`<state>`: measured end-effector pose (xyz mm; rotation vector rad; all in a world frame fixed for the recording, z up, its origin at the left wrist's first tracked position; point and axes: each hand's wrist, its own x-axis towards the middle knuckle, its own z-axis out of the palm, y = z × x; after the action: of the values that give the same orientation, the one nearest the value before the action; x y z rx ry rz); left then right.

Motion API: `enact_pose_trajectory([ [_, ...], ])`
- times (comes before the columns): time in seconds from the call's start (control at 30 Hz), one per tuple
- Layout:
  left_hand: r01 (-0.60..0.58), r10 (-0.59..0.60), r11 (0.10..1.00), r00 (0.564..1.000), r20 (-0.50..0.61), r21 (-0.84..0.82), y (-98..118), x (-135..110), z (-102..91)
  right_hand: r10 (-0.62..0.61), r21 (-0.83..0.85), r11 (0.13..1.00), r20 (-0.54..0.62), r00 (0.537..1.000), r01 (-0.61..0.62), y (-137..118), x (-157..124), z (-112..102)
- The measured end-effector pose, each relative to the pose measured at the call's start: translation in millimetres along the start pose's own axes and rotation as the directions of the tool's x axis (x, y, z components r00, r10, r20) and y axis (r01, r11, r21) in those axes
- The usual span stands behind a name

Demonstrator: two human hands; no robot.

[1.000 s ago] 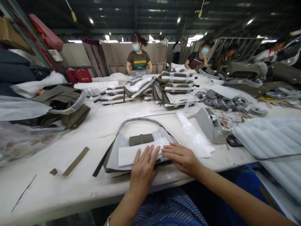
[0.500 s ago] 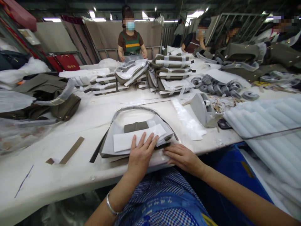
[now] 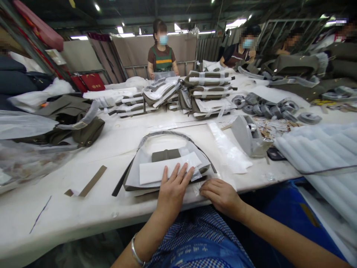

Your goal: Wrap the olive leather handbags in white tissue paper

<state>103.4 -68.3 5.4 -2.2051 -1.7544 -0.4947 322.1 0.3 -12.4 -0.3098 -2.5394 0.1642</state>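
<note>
An olive-grey handbag [image 3: 134, 181] lies flat near the table's front edge, its looped handle [image 3: 167, 133] wrapped in clear plastic. Across the bag lies a folded white foam sheet [image 3: 152, 173], below a small olive-grey flap [image 3: 166, 155]. My left hand [image 3: 174, 188] rests palm down on the foam, fingers stretched and spread. At the bag's lower right corner, my right hand [image 3: 221, 195] has its fingers bent and pressed together. They pinch what looks like a strip of clear tape [image 3: 196, 188]; its far end is hidden.
A grey tape dispenser [image 3: 245, 137] stands right of the bag, beside a white foam strip [image 3: 230, 150]. Wrapped bags [image 3: 209, 91] are stacked ahead, with grey rolls [image 3: 262, 106] beside them. An olive strip [image 3: 93, 181] lies left. Co-workers [image 3: 161, 56] are across the table.
The view has shifted, so the table sits slightly lower and further right. My right hand's fingers have gone from stretched to bent and pinched. My left hand stays on the foam.
</note>
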Motion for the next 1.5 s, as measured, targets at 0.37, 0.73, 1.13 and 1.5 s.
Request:
enact_pose_trajectory([
  [0.37, 0.006, -0.006, 1.000, 1.000, 0.003, 0.016, 0.7, -0.6, 2.5, -0.025, 0.058, 0.998, 0.017, 1.000, 0.024, -10.8, -9.4, -7.8],
  [0.73, -0.028, 0.028, 0.999, 0.999, 0.021, -0.027, -1.1, 1.2, -4.6, 0.031, 0.143, 0.990, -0.077, 0.997, -0.020, -3.2, 3.1, -1.2],
  [1.13, -0.017, 0.018, 0.999, 0.999, 0.037, -0.029, 1.0, -0.9, -3.1, -0.050, 0.107, 0.992, -0.142, 0.989, 0.066, -13.0, -6.8, 6.8],
  [1.5, -0.038, 0.038, 0.999, 0.999, 0.026, -0.016, 2.1, -0.3, -2.9, -0.076, 0.036, 0.996, -0.151, 0.986, 0.082, -19.8, 12.8, -22.0],
])
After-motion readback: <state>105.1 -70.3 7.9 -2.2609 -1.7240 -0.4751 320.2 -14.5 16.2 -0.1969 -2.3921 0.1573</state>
